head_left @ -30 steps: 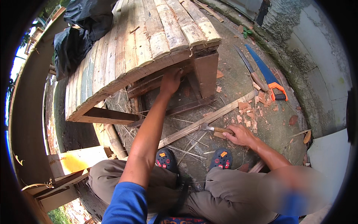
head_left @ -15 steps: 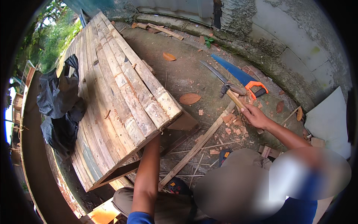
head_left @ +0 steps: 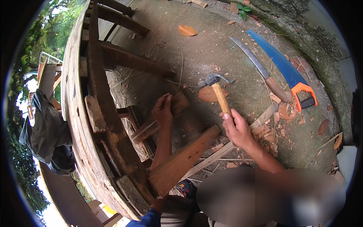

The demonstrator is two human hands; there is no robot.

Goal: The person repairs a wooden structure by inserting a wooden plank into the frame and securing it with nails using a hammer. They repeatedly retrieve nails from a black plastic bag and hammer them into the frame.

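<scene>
My right hand (head_left: 237,129) is wrapped around the wooden handle of a claw hammer (head_left: 220,97), its metal head up above the concrete floor near a dry brown leaf. On the left, a wooden slatted bench (head_left: 77,125) shows its dark underside, crosspieces and legs. My left arm reaches in beneath it, behind a slanted wooden leg (head_left: 187,155). There my left hand (head_left: 163,109) is closed with fingertips together beside a wooden brace (head_left: 179,104). Whatever those fingers hold, if anything, is too small to make out.
Right of the hammer lie a curved machete (head_left: 254,58) and a blue handsaw (head_left: 281,68) with an orange handle. A long wood strip (head_left: 213,159) and scattered wood chips (head_left: 269,138) cover the floor nearby. A black plastic bag (head_left: 51,132) hangs at the bench's far left.
My view has dropped and tilted, so the bench's underside and my left hand now show. The hammer has moved away from the machete and saw toward the bench.
</scene>
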